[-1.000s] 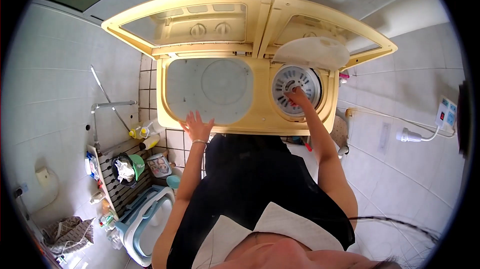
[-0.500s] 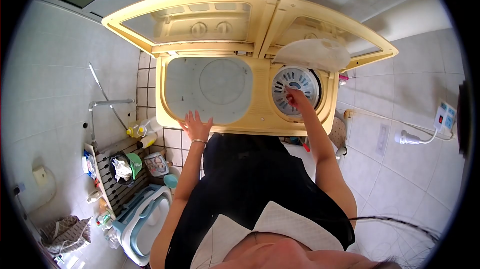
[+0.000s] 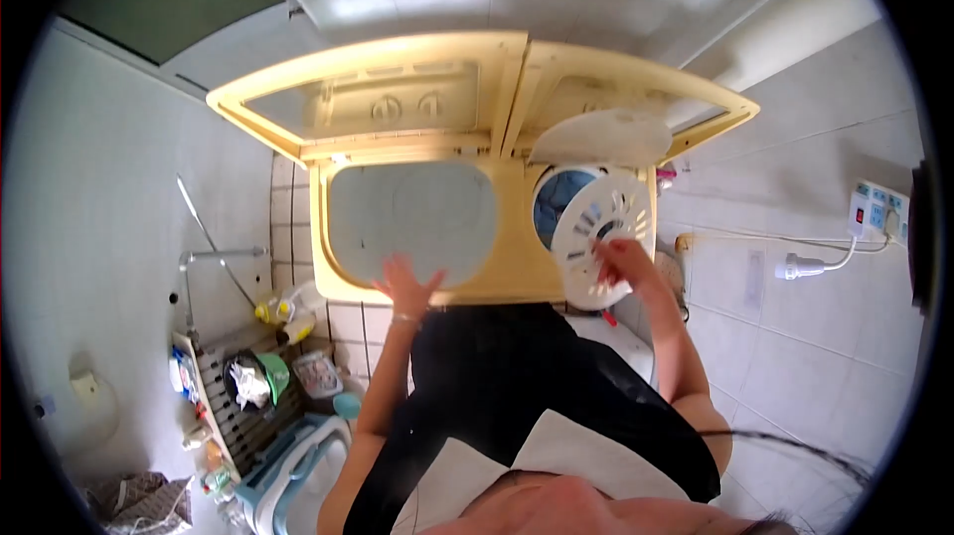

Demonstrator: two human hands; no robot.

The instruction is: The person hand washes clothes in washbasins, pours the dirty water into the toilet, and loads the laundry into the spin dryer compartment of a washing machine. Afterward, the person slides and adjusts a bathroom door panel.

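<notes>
A cream twin-tub washing machine (image 3: pixel 514 237) stands with both lids raised. My right hand (image 3: pixel 626 263) grips a white slotted disc (image 3: pixel 581 272) near its centre and holds it tilted over the right front of the machine. Behind the disc, the round spin tub (image 3: pixel 553 199) shows blue cloth inside. At the front rim of the wide left tub (image 3: pixel 397 212), my left hand (image 3: pixel 407 287) has its fingers spread and holds nothing. A translucent flap (image 3: pixel 601 136) leans against the right lid.
On the left are a slatted rack (image 3: pixel 224 421), a green and black bowl (image 3: pixel 270 376), yellow-capped bottles (image 3: pixel 283 309) and a folded blue-white basin (image 3: pixel 288 475). A power strip (image 3: pixel 876 212) with a white plug is on the right wall.
My right hand has lifted the slotted disc out of the spin tub toward me, uncovering the blue cloth. My left hand has shifted slightly right along the rim. The view has tilted up.
</notes>
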